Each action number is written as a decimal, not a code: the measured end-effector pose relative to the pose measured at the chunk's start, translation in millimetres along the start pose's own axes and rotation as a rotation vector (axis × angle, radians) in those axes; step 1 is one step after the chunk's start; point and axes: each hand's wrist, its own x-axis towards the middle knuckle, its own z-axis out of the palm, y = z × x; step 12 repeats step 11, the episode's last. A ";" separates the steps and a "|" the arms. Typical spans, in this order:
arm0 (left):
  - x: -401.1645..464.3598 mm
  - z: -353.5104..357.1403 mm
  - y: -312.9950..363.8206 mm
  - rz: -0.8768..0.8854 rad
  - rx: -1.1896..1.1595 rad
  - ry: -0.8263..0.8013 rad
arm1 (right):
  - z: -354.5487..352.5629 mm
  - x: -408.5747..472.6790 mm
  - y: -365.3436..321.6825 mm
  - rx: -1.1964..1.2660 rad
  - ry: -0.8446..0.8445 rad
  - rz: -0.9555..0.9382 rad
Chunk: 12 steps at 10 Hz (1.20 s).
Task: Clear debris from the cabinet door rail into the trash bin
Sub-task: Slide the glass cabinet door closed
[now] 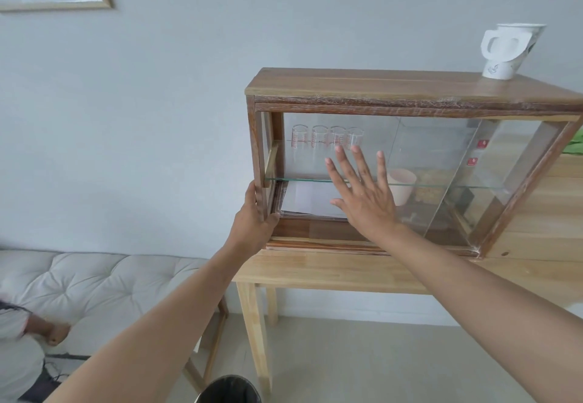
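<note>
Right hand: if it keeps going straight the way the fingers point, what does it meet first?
The right hand lies flat against the glass door, fingers pointing up. Sliding on, it would likely meet the cabinet's top frame first. The beakers sit behind the glass.

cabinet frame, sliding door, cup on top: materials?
Cabinet frame: wood, dark stain worn pale at the edges, grain visible. Sliding door: clear glass, beakers show through it. Cup: looks like white paper, matte, with a flat fold-out handle.

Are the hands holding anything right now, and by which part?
The left hand grips the cabinet by its front-left corner post, near the bottom. The right hand holds nothing; it is spread flat against the glass door.
</note>
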 end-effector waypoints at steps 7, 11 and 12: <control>1.7 4.0 -8.2 0.087 0.051 0.028 | 10.4 56.5 -73.7 0.012 0.014 -0.079; -0.9 -12.8 7.3 0.014 0.241 -0.114 | -12.6 63.3 -86.0 0.065 -0.009 -0.071; -0.9 -12.8 7.3 0.014 0.241 -0.114 | -12.6 63.3 -86.0 0.065 -0.009 -0.071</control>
